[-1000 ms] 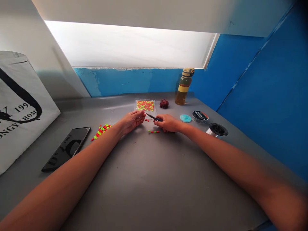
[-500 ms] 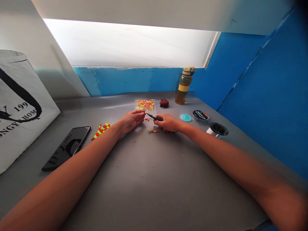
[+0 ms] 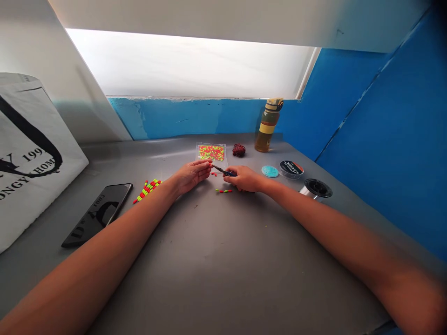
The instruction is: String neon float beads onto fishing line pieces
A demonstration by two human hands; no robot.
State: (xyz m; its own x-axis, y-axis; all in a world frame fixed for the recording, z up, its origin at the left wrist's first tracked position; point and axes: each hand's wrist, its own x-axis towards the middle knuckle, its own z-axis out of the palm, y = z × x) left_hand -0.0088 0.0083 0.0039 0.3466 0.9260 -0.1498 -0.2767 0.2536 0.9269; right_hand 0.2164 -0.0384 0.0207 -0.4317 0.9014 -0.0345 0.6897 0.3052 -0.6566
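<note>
Between thumb and forefinger, my left hand (image 3: pixel 194 176) pinches a small red bead (image 3: pixel 210 164). My right hand (image 3: pixel 246 178) is closed around the dark handles of a pair of pliers (image 3: pixel 223 171), whose thin tip points left and comes up close to that bead. Under the pliers a few loose red beads (image 3: pixel 214 174) lie on the table. Just in front of my right hand rests a short row of green and red beads (image 3: pixel 224 190). A clear bag of red and yellow-green beads (image 3: pixel 211 152) lies flat behind both hands.
Rows of red and green beads (image 3: pixel 148 190) and a black phone (image 3: pixel 98 214) lie left. A dark red thread bundle (image 3: pixel 239 150) and a bottle (image 3: pixel 268 125) stand behind. On the right are a turquoise disc (image 3: pixel 270 171), a round case (image 3: pixel 292 169) and a line spool (image 3: pixel 316 188).
The view has shifted very slightly. Both hands, the pinched bead and the pliers keep nearly the same places.
</note>
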